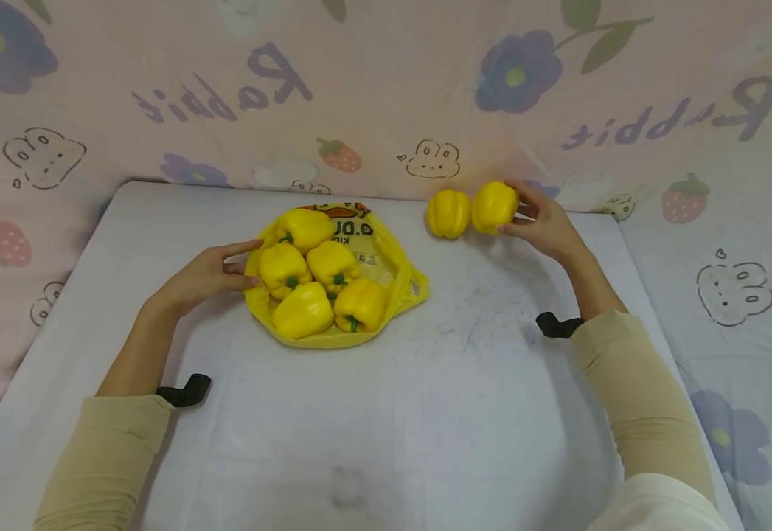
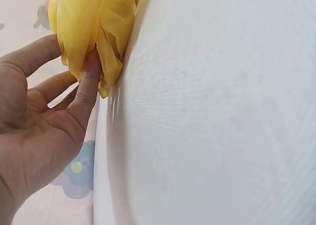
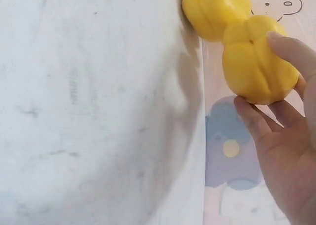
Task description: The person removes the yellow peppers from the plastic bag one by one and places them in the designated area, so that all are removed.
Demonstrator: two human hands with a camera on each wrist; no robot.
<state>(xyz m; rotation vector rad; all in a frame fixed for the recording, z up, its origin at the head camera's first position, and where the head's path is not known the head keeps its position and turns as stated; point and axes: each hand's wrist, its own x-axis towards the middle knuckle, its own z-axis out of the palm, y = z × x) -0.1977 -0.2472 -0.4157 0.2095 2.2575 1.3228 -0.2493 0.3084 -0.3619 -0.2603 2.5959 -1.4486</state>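
Observation:
A yellow plastic bag (image 1: 322,341) lies spread on the table with its mouth facing up. Several yellow bell peppers (image 1: 302,311) with green stems sit inside it. My left hand (image 1: 196,280) grips the bag's left side; in the left wrist view, fingers press into the crumpled yellow plastic (image 2: 81,27). Near the table's back edge, my right hand (image 1: 545,221) holds a yellow bell pepper (image 1: 494,208) by its right side, thumb and fingertips around it. Another yellow bell pepper (image 1: 449,214) stands right beside it on the left.
The white table (image 1: 452,413) has faint dark scuffs right of the bag. A pink cloth (image 1: 372,88) with rabbit, flower and strawberry prints hangs behind the back edge. One bag handle (image 1: 417,287) sticks out to the right. Dark wrist mounts (image 1: 186,391) sit at both sleeves.

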